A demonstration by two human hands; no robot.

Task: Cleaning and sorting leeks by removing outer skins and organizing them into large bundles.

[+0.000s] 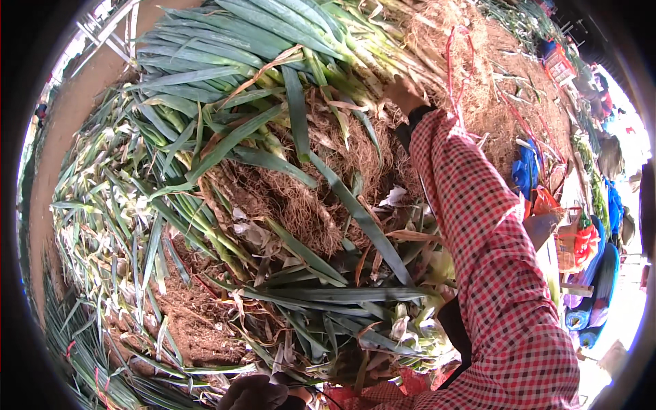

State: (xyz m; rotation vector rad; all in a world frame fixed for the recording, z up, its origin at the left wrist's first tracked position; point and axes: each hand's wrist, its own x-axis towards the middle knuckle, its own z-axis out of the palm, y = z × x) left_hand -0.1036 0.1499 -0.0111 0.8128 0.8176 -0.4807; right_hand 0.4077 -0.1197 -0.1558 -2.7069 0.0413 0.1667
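My right hand (404,96), at the end of a red checked sleeve with a dark cuff, reaches far forward to a big heap of leeks (273,41). Its fingers are bent down on the pale stalks near the roots; the fingertips are hidden among them. Shaggy brown roots (301,198) hang below, with more leeks lying across them. Low at the bottom edge is my left hand (263,395), in what looks like a dark glove, close to my body. It is cut off by the frame and its fingers cannot be made out.
Trimmed leaves and peelings (102,232) cover the ground at left, around bare brown soil (198,314). Red string (451,61) loops beside the roots. At right stand an orange-red bag (577,246), blue plastic (526,167) and blue rolls (605,287). A white metal frame (109,31) stands far left.
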